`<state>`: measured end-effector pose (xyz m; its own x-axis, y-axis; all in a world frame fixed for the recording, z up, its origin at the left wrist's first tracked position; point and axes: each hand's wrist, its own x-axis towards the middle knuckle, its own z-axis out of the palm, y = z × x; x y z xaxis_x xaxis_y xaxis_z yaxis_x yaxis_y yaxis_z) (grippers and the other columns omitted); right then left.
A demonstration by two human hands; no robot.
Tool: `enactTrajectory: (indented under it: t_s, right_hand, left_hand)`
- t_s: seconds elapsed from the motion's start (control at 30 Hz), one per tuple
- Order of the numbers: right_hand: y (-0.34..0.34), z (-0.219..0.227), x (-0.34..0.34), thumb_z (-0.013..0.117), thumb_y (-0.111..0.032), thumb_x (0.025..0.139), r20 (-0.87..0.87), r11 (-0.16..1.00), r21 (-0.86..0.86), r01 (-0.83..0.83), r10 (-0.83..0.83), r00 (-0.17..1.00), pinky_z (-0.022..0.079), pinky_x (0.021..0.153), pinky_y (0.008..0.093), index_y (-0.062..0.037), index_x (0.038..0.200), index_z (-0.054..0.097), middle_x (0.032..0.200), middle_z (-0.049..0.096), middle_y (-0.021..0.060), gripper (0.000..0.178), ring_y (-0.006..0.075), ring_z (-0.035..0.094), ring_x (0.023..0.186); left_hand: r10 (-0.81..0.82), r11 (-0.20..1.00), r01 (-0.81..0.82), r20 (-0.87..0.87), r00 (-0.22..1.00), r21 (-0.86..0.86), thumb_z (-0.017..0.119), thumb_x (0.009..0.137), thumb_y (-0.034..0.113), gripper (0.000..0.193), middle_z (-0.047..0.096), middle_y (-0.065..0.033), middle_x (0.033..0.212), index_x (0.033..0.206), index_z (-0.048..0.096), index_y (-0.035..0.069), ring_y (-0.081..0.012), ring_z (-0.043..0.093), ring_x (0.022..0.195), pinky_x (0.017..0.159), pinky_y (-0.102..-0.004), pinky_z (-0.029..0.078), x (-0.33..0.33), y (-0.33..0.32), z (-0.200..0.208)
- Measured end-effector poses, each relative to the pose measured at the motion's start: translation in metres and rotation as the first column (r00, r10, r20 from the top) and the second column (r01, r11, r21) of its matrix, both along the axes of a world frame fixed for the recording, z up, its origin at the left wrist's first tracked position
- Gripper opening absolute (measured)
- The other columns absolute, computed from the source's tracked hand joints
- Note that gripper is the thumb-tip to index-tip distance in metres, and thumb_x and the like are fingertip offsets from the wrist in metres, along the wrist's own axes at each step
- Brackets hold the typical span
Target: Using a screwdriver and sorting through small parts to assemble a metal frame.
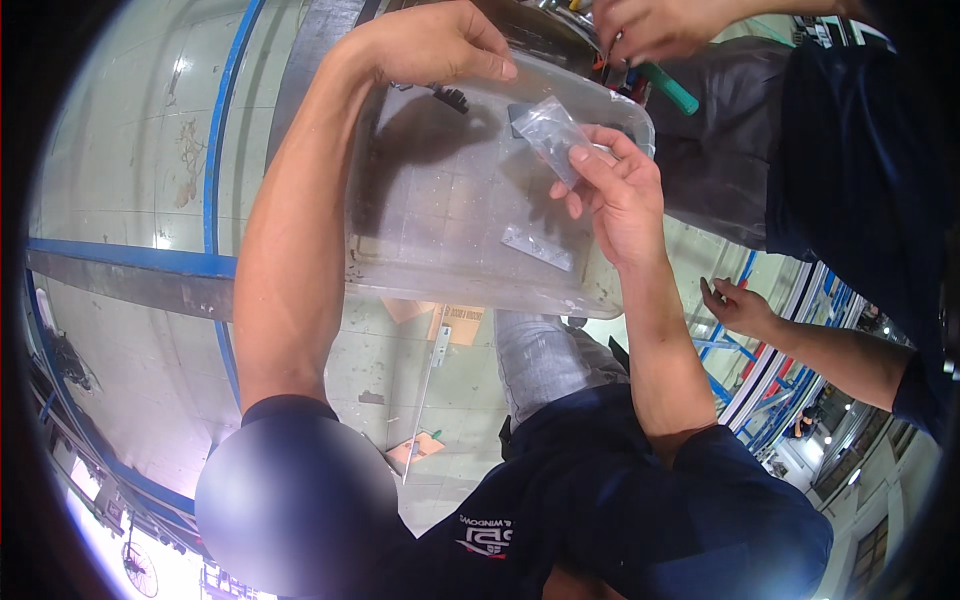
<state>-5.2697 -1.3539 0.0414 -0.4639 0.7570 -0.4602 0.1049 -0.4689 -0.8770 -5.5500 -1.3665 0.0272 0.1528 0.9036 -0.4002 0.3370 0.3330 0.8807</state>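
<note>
My right hand [622, 190] pinches a small clear plastic zip bag [553, 135] between thumb and fingers, above the right side of a translucent plastic bin [440, 272]. What the bag contains, if anything, I cannot make out. Over the bin's far left part hangs my left hand [435, 45], its fingers curled in toward the thumb; anything between the tips is too small to tell. Beneath it in the bin lie small black parts [450, 98]. A flat dark piece [518, 118] is partly hidden behind the bag. Another clear packet [538, 247] rests near the bin's front right.
Across the bin's far right corner, a co-worker's hand [655, 25] is near a green-handled tool [672, 90]. That person's other hand [740, 305] hangs at the right. Blue-edged metal framing [130, 262] runs along the left. Cardboard pieces [460, 325] lie on the floor.
</note>
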Motion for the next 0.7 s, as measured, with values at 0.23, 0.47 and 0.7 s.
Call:
enactTrajectory:
  t_s: [0.23, 0.47, 0.7]
  right_hand:
    - [-0.009, 0.024, -0.024, 0.059, -0.004, 0.099, 0.456, 0.849, 0.353, -0.394, 0.212, 0.864, 0.047, 0.049, 0.0294, 0.0059, 0.120, 0.061, 0.069, 0.067, 0.0097, 0.023, 0.0125, 0.063, 0.054]
    - [-0.005, 0.039, -0.026, 0.065, 0.004, 0.094, 0.407, 0.888, 0.237, -0.393, 0.277, 0.870, 0.044, 0.057, 0.0246, 0.0040, 0.123, 0.058, 0.067, 0.057, 0.0014, 0.030, 0.0073, 0.054, 0.062]
    - [-0.004, 0.039, -0.020, 0.067, 0.002, 0.093, 0.424, 0.916, 0.149, -0.373, 0.282, 0.861, 0.044, 0.061, 0.0258, 0.0046, 0.108, 0.065, 0.074, 0.060, 0.0003, 0.015, 0.0074, 0.053, 0.067]
  left_hand:
    - [0.014, 1.000, -0.013, -0.072, 0.997, 0.016, 0.076, 0.092, 0.039, 0.036, 0.058, 0.0056, 0.071, 0.105, 0.077, 0.005, -0.0058, 0.045, 0.063, 0.055, -0.0252, 0.036, -0.006, -0.004, -0.005]
    - [-0.039, 0.998, 0.043, -0.084, 0.996, 0.035, 0.070, 0.093, 0.025, 0.027, 0.063, -0.0024, 0.066, 0.094, 0.076, -0.001, -0.0116, 0.056, 0.062, 0.059, -0.0325, 0.046, -0.012, 0.000, 0.011]
    - [-0.063, 0.995, 0.068, 0.062, 0.996, -0.080, 0.078, 0.090, 0.042, 0.041, 0.053, 0.0056, 0.067, 0.106, 0.076, 0.004, -0.0057, 0.043, 0.059, 0.052, -0.0256, 0.034, -0.007, -0.007, 0.012]
